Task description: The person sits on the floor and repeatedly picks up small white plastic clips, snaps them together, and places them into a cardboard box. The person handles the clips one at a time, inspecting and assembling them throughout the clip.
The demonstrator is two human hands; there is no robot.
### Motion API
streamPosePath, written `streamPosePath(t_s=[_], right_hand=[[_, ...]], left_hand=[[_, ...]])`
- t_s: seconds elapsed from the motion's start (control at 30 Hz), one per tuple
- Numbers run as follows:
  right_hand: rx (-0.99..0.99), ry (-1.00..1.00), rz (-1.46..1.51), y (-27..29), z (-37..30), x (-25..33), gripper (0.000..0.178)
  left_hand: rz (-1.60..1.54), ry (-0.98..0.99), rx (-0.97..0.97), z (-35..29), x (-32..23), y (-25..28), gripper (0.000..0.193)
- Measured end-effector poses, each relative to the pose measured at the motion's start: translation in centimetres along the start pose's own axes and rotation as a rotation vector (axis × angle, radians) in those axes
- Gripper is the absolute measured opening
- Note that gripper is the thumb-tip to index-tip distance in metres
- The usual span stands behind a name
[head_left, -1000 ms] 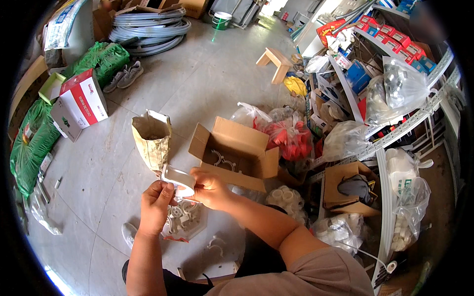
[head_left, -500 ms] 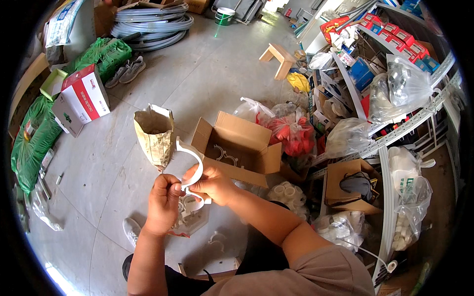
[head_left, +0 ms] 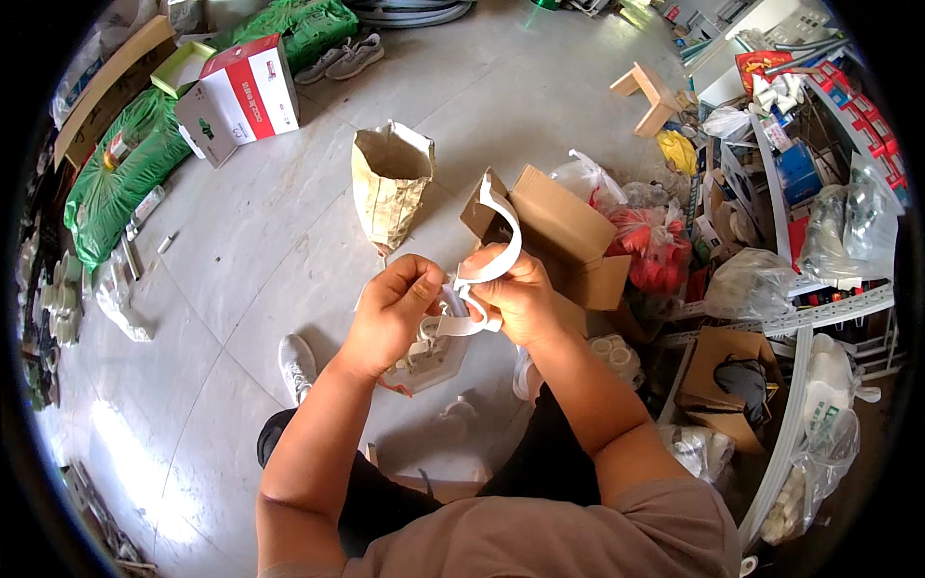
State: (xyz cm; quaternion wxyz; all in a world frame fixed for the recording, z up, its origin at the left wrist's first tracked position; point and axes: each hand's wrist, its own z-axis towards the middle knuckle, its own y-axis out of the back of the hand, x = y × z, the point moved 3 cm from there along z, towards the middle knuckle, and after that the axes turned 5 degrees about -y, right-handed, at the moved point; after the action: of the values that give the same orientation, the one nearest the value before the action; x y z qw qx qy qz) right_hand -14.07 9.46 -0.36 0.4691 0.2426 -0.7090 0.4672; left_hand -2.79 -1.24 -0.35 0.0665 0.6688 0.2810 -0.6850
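A white curved plastic pipe clamp (head_left: pixel 513 237) is up in front of me, its large arc on top and a smaller curved part below the joint. My right hand (head_left: pixel 520 297) is closed around it near the joint. Beside the joint, my left hand (head_left: pixel 397 306) has thumb and forefinger pressed together; whatever they pinch is too small to make out. Under the hands, a clear plastic bag or tray (head_left: pixel 445 371) with white plastic pieces rests on the floor, partly hidden. Another pale curved piece (head_left: pixel 461 407) lies closer to me.
Ahead stand an open paper sack (head_left: pixel 385 193) and an open cardboard box (head_left: pixel 559 217). Plastic bags of red parts (head_left: pixel 651 252) lie right of the box. Metal shelving (head_left: pixel 785 433) runs along the right. A red-and-white carton (head_left: pixel 252 91) and green sacks (head_left: pixel 125 178) are at left.
The view has shifted left, so the sack and box appear further right. The clamp has turned slightly in my right hand, and my left fingertips have drawn a little away from its joint.
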Motion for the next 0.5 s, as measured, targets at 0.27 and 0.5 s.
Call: streamPosePath(t_s=[0.27, 0.5], right_hand=[[0.025, 0.003, -0.109, -0.03, -0.07, 0.12, 0.013], [0.054, -0.11, -0.169, 0.26, -0.04, 0.11, 0.013]], left_hand=[[0.039, 0.044, 0.024, 0.08, 0.15, -0.21, 0.019], [0.09, 0.019, 0.028, 0.01, 0.38, 0.49, 0.019]])
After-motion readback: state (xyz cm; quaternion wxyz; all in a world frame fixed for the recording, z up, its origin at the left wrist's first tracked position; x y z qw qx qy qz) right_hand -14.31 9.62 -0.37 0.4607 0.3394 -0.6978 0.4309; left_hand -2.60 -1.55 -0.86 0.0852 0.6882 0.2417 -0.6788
